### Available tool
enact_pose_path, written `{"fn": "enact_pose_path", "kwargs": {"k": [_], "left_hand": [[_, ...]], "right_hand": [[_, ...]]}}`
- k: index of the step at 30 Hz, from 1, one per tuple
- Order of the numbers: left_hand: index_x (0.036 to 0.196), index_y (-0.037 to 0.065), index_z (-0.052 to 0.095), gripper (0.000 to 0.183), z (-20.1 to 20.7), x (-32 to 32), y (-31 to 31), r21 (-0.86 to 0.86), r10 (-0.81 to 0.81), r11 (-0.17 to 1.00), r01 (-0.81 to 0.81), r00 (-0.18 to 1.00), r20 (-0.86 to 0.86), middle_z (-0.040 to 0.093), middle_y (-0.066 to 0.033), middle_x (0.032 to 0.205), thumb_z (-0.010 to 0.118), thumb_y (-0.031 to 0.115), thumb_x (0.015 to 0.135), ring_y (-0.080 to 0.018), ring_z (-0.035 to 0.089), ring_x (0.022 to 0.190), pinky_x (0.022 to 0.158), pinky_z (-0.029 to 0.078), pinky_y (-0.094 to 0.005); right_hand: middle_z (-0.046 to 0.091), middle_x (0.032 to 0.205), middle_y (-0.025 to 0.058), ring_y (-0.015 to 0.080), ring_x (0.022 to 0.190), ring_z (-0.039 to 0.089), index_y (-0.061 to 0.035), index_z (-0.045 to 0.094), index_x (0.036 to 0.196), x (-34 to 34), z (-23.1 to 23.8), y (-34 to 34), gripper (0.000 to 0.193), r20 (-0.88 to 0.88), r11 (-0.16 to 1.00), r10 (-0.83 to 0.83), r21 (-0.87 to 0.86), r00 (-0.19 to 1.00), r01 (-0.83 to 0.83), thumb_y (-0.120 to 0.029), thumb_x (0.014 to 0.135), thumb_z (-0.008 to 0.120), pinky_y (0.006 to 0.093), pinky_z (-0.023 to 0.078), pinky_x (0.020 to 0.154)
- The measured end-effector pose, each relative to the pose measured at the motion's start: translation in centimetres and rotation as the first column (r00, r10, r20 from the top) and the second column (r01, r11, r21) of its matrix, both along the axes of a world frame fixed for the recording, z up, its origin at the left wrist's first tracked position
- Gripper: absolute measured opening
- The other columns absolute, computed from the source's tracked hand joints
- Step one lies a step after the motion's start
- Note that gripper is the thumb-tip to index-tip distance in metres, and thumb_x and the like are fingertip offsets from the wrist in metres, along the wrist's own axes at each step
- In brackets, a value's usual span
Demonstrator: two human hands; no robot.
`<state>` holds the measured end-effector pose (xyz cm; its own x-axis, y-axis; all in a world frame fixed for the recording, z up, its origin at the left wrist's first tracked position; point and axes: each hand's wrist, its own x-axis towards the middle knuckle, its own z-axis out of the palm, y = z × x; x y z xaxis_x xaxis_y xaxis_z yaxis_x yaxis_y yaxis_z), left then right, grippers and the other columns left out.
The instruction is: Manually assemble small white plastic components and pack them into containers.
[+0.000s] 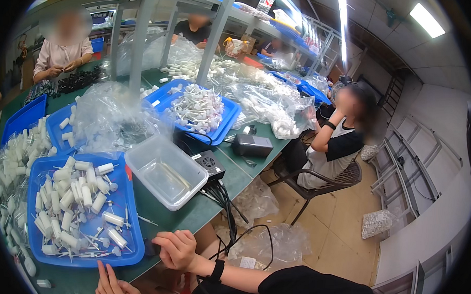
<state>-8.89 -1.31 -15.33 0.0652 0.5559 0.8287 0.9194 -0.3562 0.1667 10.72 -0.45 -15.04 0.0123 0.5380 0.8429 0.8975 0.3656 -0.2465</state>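
My left hand (117, 290) is at the bottom edge, just below a blue tray (139, 240), with two fingers stretched upward and nothing visible in it. My right hand (179, 250) is to its right, by the table's front edge, fingers loosely bent toward the left and no held thing showing. A dark round object (152, 249), too unclear to name, lies between that hand and the tray. White plastic cylinders (67, 201) and thin white rod-like parts (92, 242) fill much of the tray. One thin rod (148, 220) lies on the table beside it.
A clear plastic tub (165, 173) stands right of the tray, next to a black box with a fan (210, 164) and hanging cables (225, 210). White parts (10, 172) are heaped at left. Stacked blue trays (229, 116) stand farther back. A person (325, 159) sits at right; others work across the table.
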Motion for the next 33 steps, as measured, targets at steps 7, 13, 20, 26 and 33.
{"fn": "enact_pose_path", "kwargs": {"k": [7, 13, 20, 26, 33], "left_hand": [[0.113, -0.003, 0.062, 0.04, -0.8, -0.4, -0.1, 0.018, -0.012, 1.0, 0.012, 1.0, -0.008, 0.062, -0.0164, 0.119, 0.04, 0.006, 0.081, -0.0269, 0.059, 0.089, 0.086, 0.035, -0.0366], [0.11, -0.002, 0.063, 0.042, -0.3, -0.5, -0.4, 0.029, 0.003, 1.0, -0.004, 0.999, 0.043, 0.062, -0.0171, 0.117, 0.042, 0.004, 0.075, -0.0269, 0.059, 0.087, 0.086, 0.034, -0.0371], [0.106, -0.002, 0.065, 0.04, 0.1, 0.0, -0.2, -0.02, -0.064, 0.998, 0.066, 0.993, 0.101, 0.063, -0.0167, 0.116, 0.045, 0.006, 0.072, -0.0253, 0.058, 0.083, 0.085, 0.034, -0.0366], [0.106, -0.002, 0.065, 0.04, 0.1, -0.4, -0.6, -0.002, -0.041, 0.999, 0.041, 0.994, 0.098, 0.063, -0.015, 0.116, 0.045, 0.006, 0.072, -0.0249, 0.058, 0.084, 0.085, 0.034, -0.0365], [0.106, -0.001, 0.065, 0.04, -0.2, -0.5, -0.4, -0.02, -0.063, 0.998, 0.065, 0.994, 0.09, 0.063, -0.0145, 0.116, 0.045, 0.007, 0.073, -0.0246, 0.057, 0.084, 0.085, 0.034, -0.036]], "right_hand": [[0.063, 0.086, 0.0006, 0.0167, 0.061, 0.052, -0.0111, 0.064, 0.091, -0.3, 0.1, -0.3, 0.022, 0.007, 0.999, -0.032, 0.028, 0.999, 0.032, -0.008, 0.072, 0.054, 0.029, 0.037, 0.062], [0.062, 0.086, -0.0012, 0.0153, 0.061, 0.052, -0.0117, 0.063, 0.091, -0.5, 0.0, -0.3, 0.022, 0.029, 1.0, -0.024, -0.004, 0.999, 0.024, -0.01, 0.07, 0.056, 0.0281, 0.038, 0.061], [0.063, 0.085, -0.0001, 0.0168, 0.063, 0.054, -0.0118, 0.063, 0.089, -0.1, 0.5, -0.4, 0.02, 0.009, 0.999, -0.038, -0.02, 0.999, 0.039, -0.008, 0.071, 0.056, 0.0295, 0.036, 0.064], [0.062, 0.083, 0.0004, 0.0181, 0.063, 0.053, -0.011, 0.062, 0.088, -0.6, 0.7, -0.4, 0.019, -0.018, 0.999, 0.012, -0.035, 1.0, -0.013, -0.005, 0.071, 0.055, 0.0301, 0.035, 0.064], [0.062, 0.083, 0.0006, 0.0185, 0.063, 0.053, -0.0109, 0.061, 0.088, -0.3, 0.7, -0.5, 0.019, -0.008, 0.999, -0.009, -0.033, 1.0, 0.008, -0.005, 0.071, 0.056, 0.0304, 0.035, 0.063]]}}
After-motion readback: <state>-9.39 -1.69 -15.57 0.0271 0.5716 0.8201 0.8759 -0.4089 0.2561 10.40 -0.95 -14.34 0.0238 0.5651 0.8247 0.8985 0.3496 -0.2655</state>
